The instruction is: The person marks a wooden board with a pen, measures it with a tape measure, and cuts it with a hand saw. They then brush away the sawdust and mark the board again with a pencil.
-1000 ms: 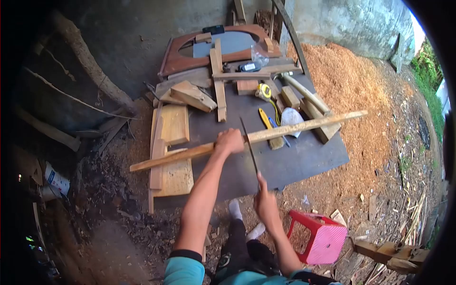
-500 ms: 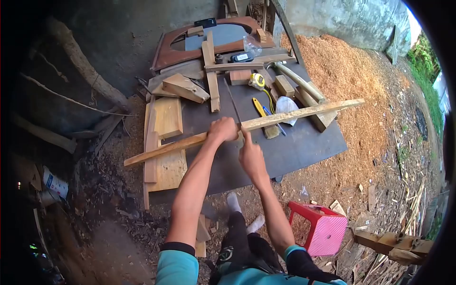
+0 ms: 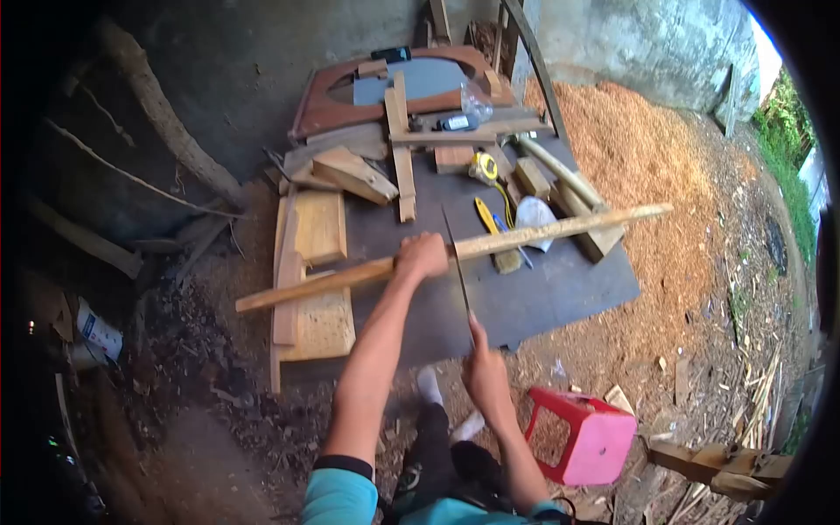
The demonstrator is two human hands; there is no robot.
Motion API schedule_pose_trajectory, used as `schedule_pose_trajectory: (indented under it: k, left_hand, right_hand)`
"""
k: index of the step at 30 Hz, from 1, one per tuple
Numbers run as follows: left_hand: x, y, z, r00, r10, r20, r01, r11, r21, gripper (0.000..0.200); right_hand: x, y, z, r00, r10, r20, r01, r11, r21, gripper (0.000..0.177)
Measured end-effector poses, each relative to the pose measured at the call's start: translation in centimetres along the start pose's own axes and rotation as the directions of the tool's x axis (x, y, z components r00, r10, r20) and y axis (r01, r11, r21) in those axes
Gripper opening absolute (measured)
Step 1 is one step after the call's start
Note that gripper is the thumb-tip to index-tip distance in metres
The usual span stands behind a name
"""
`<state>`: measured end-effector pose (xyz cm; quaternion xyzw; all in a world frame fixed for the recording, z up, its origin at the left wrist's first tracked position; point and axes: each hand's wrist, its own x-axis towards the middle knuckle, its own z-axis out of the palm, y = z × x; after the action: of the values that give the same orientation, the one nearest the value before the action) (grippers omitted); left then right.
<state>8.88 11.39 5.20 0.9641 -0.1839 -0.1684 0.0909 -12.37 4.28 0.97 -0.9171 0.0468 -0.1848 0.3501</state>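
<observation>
A long wooden strip (image 3: 560,229) lies slantwise across the dark work table (image 3: 560,293), its left end over pale boards. My left hand (image 3: 423,256) is closed round the strip near its middle. Just right of it, a thin saw (image 3: 460,276) crosses the strip, its blade pointing away from me. My right hand (image 3: 486,372) grips the saw's handle near the table's front edge. Beyond the strip lie a yellow knife (image 3: 485,213), a blue pen, a pale cloth-like piece (image 3: 534,222) and a tape measure (image 3: 483,166).
A hammer (image 3: 560,166) and wood blocks (image 3: 355,174) lie farther back, near a brown frame (image 3: 306,107). A red stool (image 3: 599,444) stands at the front right. Wood shavings (image 3: 643,166) are heaped to the right, and branches (image 3: 166,114) lean at left.
My right hand has drawn the saw back toward me, away from the strip. My left hand keeps its grip on the strip. The view has shifted slightly.
</observation>
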Motion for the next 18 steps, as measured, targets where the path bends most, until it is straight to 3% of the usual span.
schedule_pose_trajectory:
  k: [1, 3, 6, 8, 10, 14, 17, 18]
  left_hand:
    - [-0.9, 0.3, -0.1, 0.996, -0.015, 0.091, 0.016, 1.000, -0.012, 0.030]
    - [-0.9, 0.6, -1.2, 0.993, -0.014, 0.114, 0.013, 1.000, 0.013, 0.030]
    - [-1.2, 0.6, -0.8, 0.990, -0.005, 0.143, 0.005, 1.000, -0.003, 0.033]
    - [-1.1, 0.8, -0.7, 0.993, -0.015, 0.116, 0.013, 1.000, 0.017, 0.033]
    - [-0.6, 0.3, 0.1, 0.998, -0.009, 0.067, 0.009, 1.000, 0.005, 0.034]
    - [-1.6, 0.9, -1.4, 0.990, 0.017, 0.141, -0.011, 0.999, -0.040, 0.034]
    - [-1.2, 0.6, -0.8, 0.990, -0.010, 0.139, 0.011, 1.000, -0.002, 0.031]
    - [-1.0, 0.5, -0.3, 0.998, -0.019, 0.065, 0.019, 1.000, 0.007, 0.031]
  right_hand:
    - [0.4, -0.1, 0.0, 0.999, 0.021, 0.045, -0.019, 0.999, -0.038, 0.065]
    - [7.5, -1.5, -0.7, 0.912, 0.272, 0.306, -0.277, 0.960, -0.026, 0.068]
    - [4.6, -1.9, -2.0, 0.862, 0.322, 0.390, -0.330, 0.943, -0.049, 0.064]
    - [-2.2, -0.4, -2.3, 0.971, 0.178, 0.163, -0.197, 0.974, 0.113, 0.064]
    - [-0.1, -0.4, -1.4, 0.978, 0.160, 0.135, -0.175, 0.979, 0.107, 0.064]
    - [9.4, -0.2, 1.0, 0.974, 0.182, 0.134, -0.197, 0.974, 0.109, 0.061]
    - [1.0, -0.8, -1.8, 0.956, 0.244, 0.165, -0.267, 0.955, 0.131, 0.053]
    - [1.1, -0.3, -1.7, 0.995, 0.093, 0.034, -0.095, 0.993, 0.071, 0.054]
